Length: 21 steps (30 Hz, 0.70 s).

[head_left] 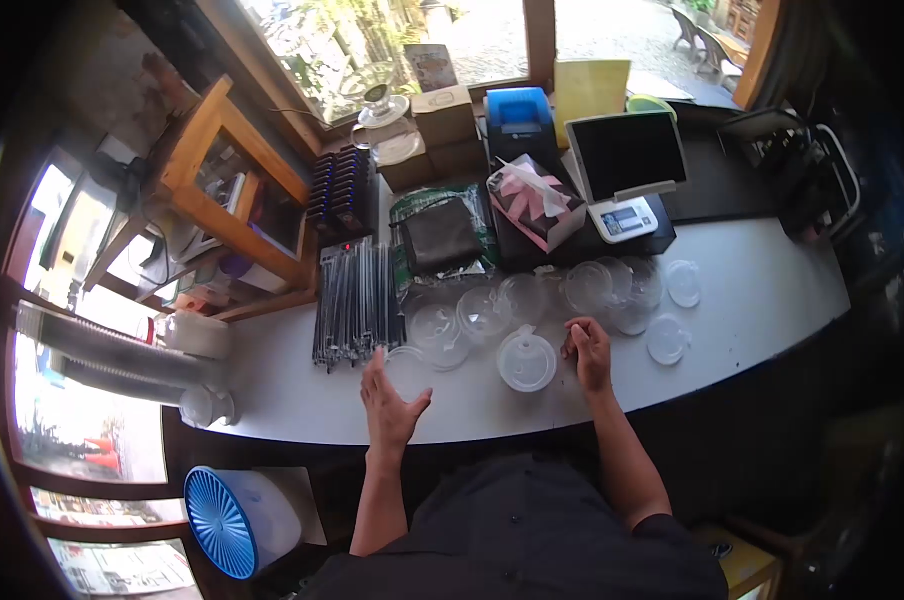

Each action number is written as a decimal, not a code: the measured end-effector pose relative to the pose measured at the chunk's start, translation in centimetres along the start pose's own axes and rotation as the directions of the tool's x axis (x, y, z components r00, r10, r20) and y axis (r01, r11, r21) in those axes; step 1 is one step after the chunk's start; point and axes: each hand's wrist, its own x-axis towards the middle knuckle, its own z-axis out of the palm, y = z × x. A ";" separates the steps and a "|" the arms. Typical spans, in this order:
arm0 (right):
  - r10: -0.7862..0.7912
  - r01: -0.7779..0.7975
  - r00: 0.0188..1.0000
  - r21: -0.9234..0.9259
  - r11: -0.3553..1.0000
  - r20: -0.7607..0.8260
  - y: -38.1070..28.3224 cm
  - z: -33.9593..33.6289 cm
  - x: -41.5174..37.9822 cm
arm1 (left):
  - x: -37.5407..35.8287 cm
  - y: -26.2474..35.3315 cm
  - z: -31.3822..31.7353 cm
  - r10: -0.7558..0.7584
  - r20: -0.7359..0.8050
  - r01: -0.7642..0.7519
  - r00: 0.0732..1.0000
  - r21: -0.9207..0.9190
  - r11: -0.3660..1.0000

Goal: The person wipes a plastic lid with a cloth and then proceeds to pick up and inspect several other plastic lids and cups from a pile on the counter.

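Plastic lid (527, 364): round, translucent, on near part of desk (762, 310), btwn the two hands; small raised part at far side. Single pc. or nested stack: cannot tell.

L grip (390, 412): open, fingers and thumb spread, nothing seen in it; nearest to straws and lids at its far side. R grip (590, 356): fingers curled, just beside lid, to its R; contents, if any, cannot tell.

Handling (est.): v. light, thin-walled, springy; rim stiffer than top. Smooth surf., may slip or slide if nudged; may dent or crack under hard pinch. Take hold at opp. sides of rim, light press. Nested pcs. may cling.

Beyond lid: loose clear lids (484, 313), some overlapping, in a band across desk; two more at R, (669, 340) and (684, 284), apart from each other. At L, a bundle of dark wrapped straws (357, 305), laid lengthwise.

Farther: dark flat pouch (442, 236) on green packaging (404, 208); box w/ pink ribbon (532, 195), tilted; tablet (627, 155) on white stand (624, 219), screen dark. Rear: cardboard box (446, 118), blue-topped device (519, 107), then window (482, 45), paved area outside.
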 end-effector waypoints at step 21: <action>-0.068 0.094 0.988 -0.184 0.978 0.141 0.0 0.8 -3.5 | 3.8 10.1 5.9 0.598 0.358 -0.507 0.717 -0.321 0.800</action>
